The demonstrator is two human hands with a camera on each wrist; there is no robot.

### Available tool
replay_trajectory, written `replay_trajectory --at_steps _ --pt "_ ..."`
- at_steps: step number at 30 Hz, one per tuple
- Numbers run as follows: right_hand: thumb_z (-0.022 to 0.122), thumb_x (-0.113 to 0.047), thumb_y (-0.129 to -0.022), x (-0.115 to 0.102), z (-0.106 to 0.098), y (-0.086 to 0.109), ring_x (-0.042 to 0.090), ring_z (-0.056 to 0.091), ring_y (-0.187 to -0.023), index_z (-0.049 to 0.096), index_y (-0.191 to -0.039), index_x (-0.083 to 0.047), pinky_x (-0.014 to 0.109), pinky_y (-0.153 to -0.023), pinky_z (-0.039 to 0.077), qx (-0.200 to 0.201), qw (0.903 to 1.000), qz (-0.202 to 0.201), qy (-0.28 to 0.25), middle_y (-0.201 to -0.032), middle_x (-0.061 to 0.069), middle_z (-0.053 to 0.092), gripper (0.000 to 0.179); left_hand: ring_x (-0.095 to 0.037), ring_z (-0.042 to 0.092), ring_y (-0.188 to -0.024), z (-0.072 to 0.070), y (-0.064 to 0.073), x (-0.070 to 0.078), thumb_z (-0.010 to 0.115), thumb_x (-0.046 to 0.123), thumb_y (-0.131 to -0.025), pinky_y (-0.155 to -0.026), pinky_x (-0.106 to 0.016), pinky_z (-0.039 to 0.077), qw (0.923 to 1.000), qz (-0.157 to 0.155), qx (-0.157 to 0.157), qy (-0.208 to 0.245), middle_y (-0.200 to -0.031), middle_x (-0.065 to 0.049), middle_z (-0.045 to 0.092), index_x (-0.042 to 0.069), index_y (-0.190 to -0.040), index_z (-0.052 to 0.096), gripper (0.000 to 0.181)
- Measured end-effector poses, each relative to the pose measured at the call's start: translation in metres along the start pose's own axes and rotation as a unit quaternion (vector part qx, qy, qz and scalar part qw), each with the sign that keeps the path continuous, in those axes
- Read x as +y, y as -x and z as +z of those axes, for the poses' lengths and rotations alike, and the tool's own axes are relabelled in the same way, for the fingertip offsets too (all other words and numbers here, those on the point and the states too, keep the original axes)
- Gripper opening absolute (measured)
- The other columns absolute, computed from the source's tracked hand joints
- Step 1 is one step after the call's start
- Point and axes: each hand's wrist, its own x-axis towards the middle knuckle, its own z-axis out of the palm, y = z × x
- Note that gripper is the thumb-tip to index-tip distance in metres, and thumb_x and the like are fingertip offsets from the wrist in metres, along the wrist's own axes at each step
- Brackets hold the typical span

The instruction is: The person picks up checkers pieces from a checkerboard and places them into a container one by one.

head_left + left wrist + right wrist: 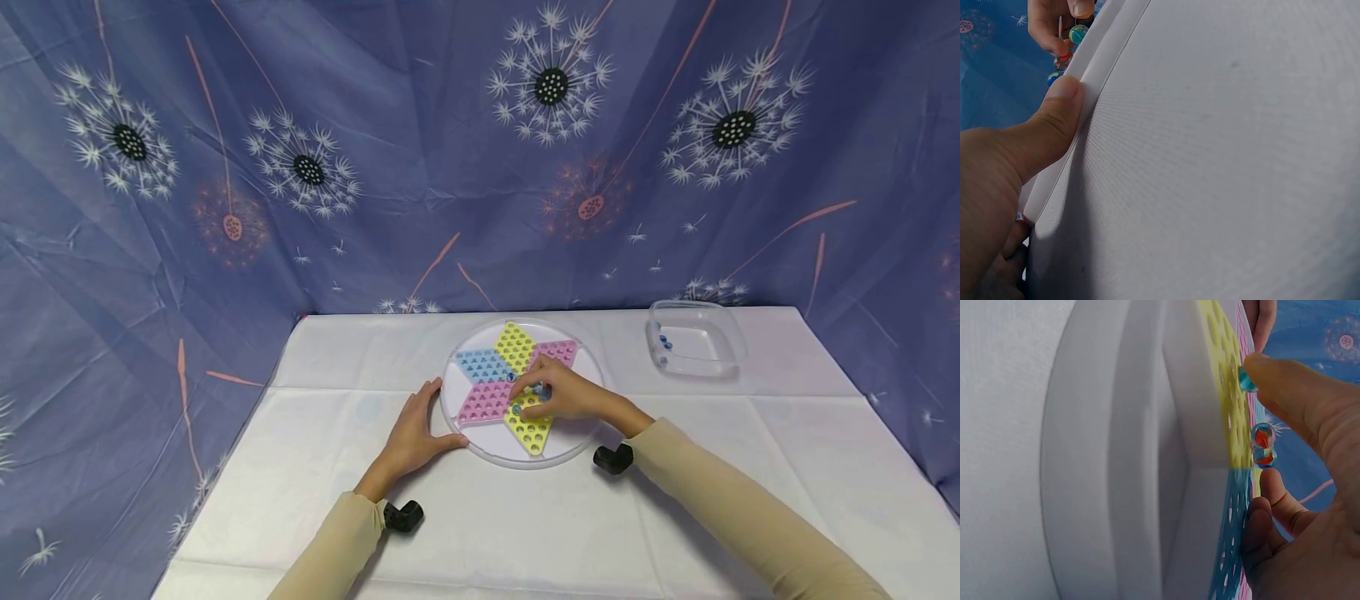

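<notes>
A round white Chinese checkers board with a star of yellow, pink and blue hole fields lies on the table. My left hand rests against its left rim, thumb and fingers spread along the edge. Above the yellow and blue fields nearest me hovers my right hand, thumb and fingertips apart. In the right wrist view its thumb touches a teal marble, while red-and-blue marbles sit between thumb and fingers. A dark blue marble lies near the star's middle. The right hand partly hides the star.
A clear plastic box stands at the back right of the white-covered table, with several blue marbles at its left side. Behind the table hangs a blue cloth with dandelion prints.
</notes>
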Motion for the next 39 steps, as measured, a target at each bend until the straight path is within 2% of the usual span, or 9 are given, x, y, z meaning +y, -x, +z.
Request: replay_trajectory --at_steps 5,10,18,28,35,39 --pt "0.083 -0.023 -0.078 -0.002 0.004 0.000 0.026 0.044 -0.097 0.076 -0.099 -0.024 0.037 -0.085 0.036 0.012 0.9997 -0.015 0.015 -0.105 0.000 0.057 0.022 -0.032 0.032 -0.140 0.000 0.000 0.000 0.089 0.044 -0.066 -0.117 -0.046 0.026 1.0000 -0.001 -0.001 0.001 -0.156 -0.015 0.032 0.007 -0.152 0.031 0.111" --pt "0.082 -0.022 -0.079 -0.003 0.005 0.000 0.027 0.045 -0.094 0.077 -0.098 -0.024 0.035 -0.079 0.036 0.015 0.9995 -0.016 0.023 -0.102 0.004 0.057 0.020 -0.032 0.032 -0.141 0.000 0.000 0.000 0.089 0.043 -0.066 -0.117 -0.046 0.026 1.0000 -0.001 0.000 0.002 -0.156 -0.015 0.032 0.007 -0.152 0.031 0.111" --pt "0.082 -0.025 -0.080 -0.003 0.006 0.002 0.026 0.045 -0.097 0.076 -0.100 -0.026 0.037 -0.083 0.037 0.011 0.9996 -0.003 0.026 -0.103 0.003 0.056 0.020 -0.033 0.032 -0.140 0.000 0.000 0.000 0.089 0.043 -0.066 -0.117 -0.047 0.026 1.0000 0.006 0.001 0.002 -0.155 -0.017 0.032 0.006 -0.152 0.031 0.110" --pt "0.081 -0.024 -0.081 -0.004 0.004 0.002 0.025 0.046 -0.096 0.076 -0.101 -0.024 0.036 -0.082 0.036 0.003 0.9998 -0.013 0.017 -0.103 0.003 0.059 0.020 -0.034 0.030 -0.141 0.000 0.001 0.000 0.089 0.044 -0.066 -0.117 -0.048 0.025 1.0000 0.005 0.001 0.004 -0.156 -0.019 0.030 0.006 -0.152 0.031 0.111" --pt "0.078 -0.024 -0.084 -0.007 -0.006 0.002 0.023 0.056 -0.093 0.075 -0.104 -0.024 0.036 -0.080 0.048 -0.020 0.9998 -0.004 -0.002 -0.103 0.003 0.064 0.020 -0.033 0.032 -0.140 0.000 0.001 0.000 0.089 0.045 -0.066 -0.117 -0.047 0.026 1.0000 0.006 0.002 0.005 -0.155 -0.017 0.032 0.006 -0.152 0.031 0.111" --pt "0.075 -0.022 -0.087 -0.008 -0.014 0.003 0.019 0.060 -0.091 0.075 -0.106 -0.023 0.035 -0.080 0.052 -0.033 0.9994 0.003 -0.010 -0.102 -0.002 0.066 0.019 -0.033 0.032 -0.140 0.000 0.001 0.000 0.089 0.045 -0.066 -0.117 -0.047 0.026 1.0000 0.009 0.003 0.002 -0.155 -0.017 0.032 0.005 -0.152 0.031 0.111"
